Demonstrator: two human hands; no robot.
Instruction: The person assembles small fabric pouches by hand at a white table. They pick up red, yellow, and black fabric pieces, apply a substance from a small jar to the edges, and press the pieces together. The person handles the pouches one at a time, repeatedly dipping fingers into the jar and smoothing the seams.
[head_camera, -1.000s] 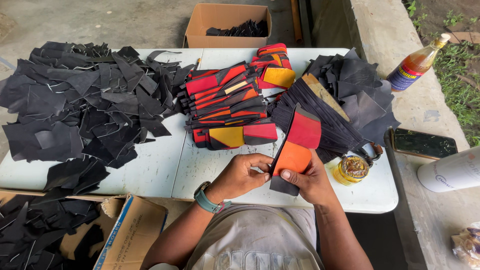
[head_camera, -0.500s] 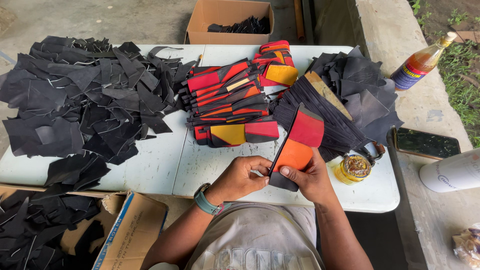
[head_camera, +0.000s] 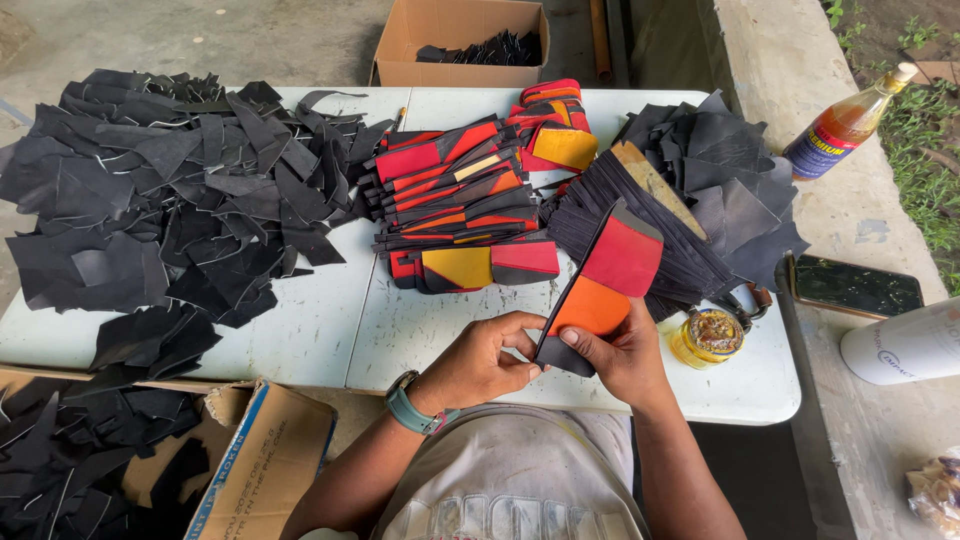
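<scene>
Both my hands hold one joined leather strip (head_camera: 603, 282) of black, orange and red panels, tilted up over the white table's (head_camera: 330, 330) near edge. My left hand (head_camera: 483, 358) pinches its lower black end. My right hand (head_camera: 620, 355) grips it from the right, thumb on the orange panel. Just beyond lies a stack of similar red, orange, yellow and black strips (head_camera: 470, 205). A fanned bundle of dark strips (head_camera: 655, 215) lies to the right of that stack.
A big heap of black leather scraps (head_camera: 170, 190) covers the table's left. A small yellow jar (head_camera: 708, 336) stands by my right hand. An open cardboard box (head_camera: 455, 40) sits beyond the table, another with scraps (head_camera: 120, 460) at lower left. A bottle (head_camera: 845, 125), phone (head_camera: 855, 287) and white cylinder (head_camera: 905, 345) rest on the right ledge.
The strip stays in both hands; my fingers have shifted slightly along its lower end. Nothing else has moved.
</scene>
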